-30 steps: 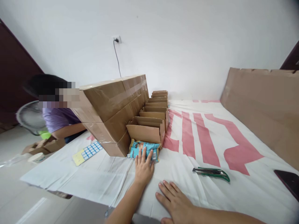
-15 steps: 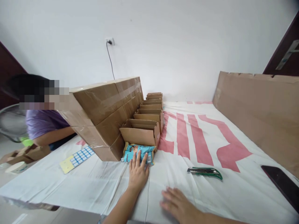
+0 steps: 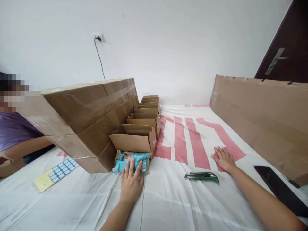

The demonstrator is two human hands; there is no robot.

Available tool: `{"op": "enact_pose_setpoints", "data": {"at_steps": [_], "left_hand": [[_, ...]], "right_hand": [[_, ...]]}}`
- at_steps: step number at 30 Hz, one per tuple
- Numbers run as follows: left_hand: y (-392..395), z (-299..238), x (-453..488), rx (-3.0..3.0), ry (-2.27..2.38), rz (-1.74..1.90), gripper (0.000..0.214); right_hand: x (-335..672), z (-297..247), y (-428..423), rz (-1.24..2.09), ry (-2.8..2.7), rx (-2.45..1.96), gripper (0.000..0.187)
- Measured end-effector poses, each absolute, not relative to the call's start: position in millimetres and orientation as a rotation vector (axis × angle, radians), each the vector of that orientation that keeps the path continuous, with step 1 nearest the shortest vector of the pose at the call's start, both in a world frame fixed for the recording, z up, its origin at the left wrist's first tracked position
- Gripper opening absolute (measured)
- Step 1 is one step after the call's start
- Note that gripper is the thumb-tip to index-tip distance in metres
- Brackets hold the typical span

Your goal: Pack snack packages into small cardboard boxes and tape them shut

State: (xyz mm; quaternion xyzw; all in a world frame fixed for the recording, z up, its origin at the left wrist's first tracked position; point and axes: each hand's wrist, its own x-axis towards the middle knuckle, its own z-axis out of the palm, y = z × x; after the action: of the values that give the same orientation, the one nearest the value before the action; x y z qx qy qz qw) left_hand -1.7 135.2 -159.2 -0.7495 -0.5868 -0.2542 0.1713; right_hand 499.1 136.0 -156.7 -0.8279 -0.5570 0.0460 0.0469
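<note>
My left hand (image 3: 131,183) lies with fingers spread, its fingertips resting on a blue snack packet (image 3: 132,162). That packet lies on the cloth in front of the nearest open cardboard box (image 3: 131,142), against the foot of the stacked cartons. On the right, my right hand (image 3: 223,159) is flat on the printed cloth (image 3: 178,192), fingers spread and holding nothing. A green utility knife (image 3: 203,176) lies between my two hands, nearer the right one, with a bit of its blade end showing at the left.
Taped cartons (image 3: 89,128) form a wall on the left, beside a row of several open boxes. A long cardboard panel (image 3: 262,118) stands on the right, with a black phone (image 3: 280,189) before it. A yellow-and-blue card (image 3: 56,175) and a person in purple (image 3: 19,134) are at left.
My right hand has moved forward and to the right, past the utility knife. My left hand stays on the snack packet. The view has turned slightly right.
</note>
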Motion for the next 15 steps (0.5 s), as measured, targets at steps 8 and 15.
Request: {"op": "enact_pose_setpoints", "data": {"at_steps": [8,15], "left_hand": [[134,-156,-1,-2.131,-1.680,-0.686,0.047],[134,-158,-2,-2.131,-1.687,-0.683,0.049]], "right_hand": [[533,-154,149,0.127,-1.661,-2.660,0.075],[544,-155,155,0.109,-1.626,-2.680,0.076]]}}
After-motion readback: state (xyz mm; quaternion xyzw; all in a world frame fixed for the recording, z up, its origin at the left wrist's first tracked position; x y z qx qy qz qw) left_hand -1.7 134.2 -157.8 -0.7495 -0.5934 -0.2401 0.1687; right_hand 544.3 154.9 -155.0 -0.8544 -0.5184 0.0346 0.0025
